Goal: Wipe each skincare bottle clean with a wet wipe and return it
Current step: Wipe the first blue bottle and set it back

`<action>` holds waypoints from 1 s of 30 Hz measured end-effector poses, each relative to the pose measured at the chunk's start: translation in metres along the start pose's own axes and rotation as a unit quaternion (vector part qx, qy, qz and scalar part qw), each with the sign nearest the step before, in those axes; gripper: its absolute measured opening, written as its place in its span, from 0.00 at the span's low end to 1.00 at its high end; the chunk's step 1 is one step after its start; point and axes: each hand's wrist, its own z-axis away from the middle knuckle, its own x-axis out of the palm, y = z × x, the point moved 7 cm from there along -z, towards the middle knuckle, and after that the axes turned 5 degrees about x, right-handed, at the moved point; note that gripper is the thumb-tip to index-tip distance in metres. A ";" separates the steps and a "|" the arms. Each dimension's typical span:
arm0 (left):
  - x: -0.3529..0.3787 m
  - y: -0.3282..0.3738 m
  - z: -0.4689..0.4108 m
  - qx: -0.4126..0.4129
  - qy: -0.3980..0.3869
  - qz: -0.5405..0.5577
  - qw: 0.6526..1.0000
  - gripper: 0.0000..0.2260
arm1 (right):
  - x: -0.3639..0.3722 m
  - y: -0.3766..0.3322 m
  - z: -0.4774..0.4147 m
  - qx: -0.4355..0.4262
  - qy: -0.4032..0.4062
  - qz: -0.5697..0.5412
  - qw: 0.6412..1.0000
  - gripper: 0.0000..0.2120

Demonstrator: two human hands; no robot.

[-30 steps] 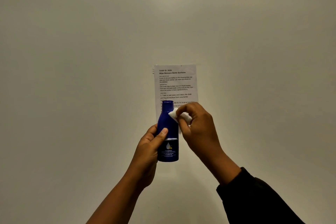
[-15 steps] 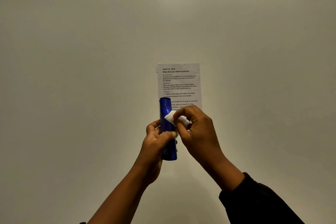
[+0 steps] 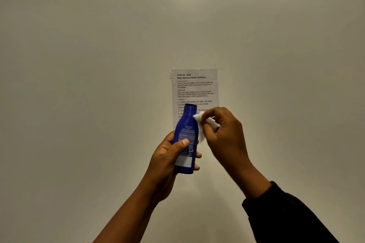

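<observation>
A dark blue skincare bottle [image 3: 186, 134] is held upright in front of the wall, its back label with small white print facing me. My left hand [image 3: 167, 161] grips its lower half, thumb across the front and fingertips showing on the right side. My right hand [image 3: 223, 134] pinches a crumpled white wet wipe [image 3: 201, 124] and presses it against the bottle's right shoulder, just below the cap.
A printed task sheet [image 3: 194, 89] is taped to the plain off-white wall [image 3: 79, 65] behind the bottle. A black sleeve [image 3: 286, 219] covers my right forearm. No table or other bottles are in view.
My left hand has turned the bottle round its axis: front label, then narrow side, now the back label faces me. The wipe has stayed at the bottle's upper right side.
</observation>
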 end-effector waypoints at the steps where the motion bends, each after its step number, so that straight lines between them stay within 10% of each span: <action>1: -0.001 -0.001 0.000 -0.004 -0.001 0.004 1.000 0.18 | -0.006 0.004 -0.003 0.017 0.016 -0.011 1.000 0.04; 13: -0.009 -0.002 0.002 0.072 0.033 -0.186 0.979 0.20 | -0.027 -0.004 -0.006 0.033 0.058 -0.137 0.988 0.09; 24: -0.006 0.003 0.004 0.089 0.072 -0.218 0.969 0.20 | -0.007 -0.036 0.006 -0.141 -0.018 0.128 0.982 0.08; 30: -0.004 0.002 0.007 0.090 0.051 -0.241 0.965 0.20 | -0.011 -0.034 -0.005 -0.099 -0.033 0.123 0.987 0.07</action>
